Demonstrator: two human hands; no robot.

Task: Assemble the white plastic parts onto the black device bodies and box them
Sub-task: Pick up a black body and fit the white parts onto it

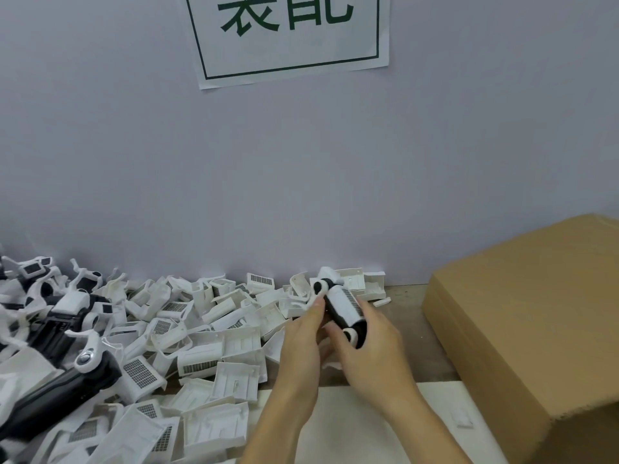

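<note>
Both hands meet over the table's middle around one black device body (340, 308) with a white cover and a grille strip on its top face. My left hand (303, 336) grips its far end with the thumb near a white round part. My right hand (371, 343) wraps its near end from the right. A large heap of loose white plastic parts (214, 346) covers the table to the left. Several black device bodies (57, 393) lie at the far left, some with white parts on them.
A brown cardboard box (532, 326) with its flaps shut stands at the right, close to my right forearm. A grey wall with a paper sign (288, 38) rises right behind the table. A white sheet (351, 426) lies under my forearms.
</note>
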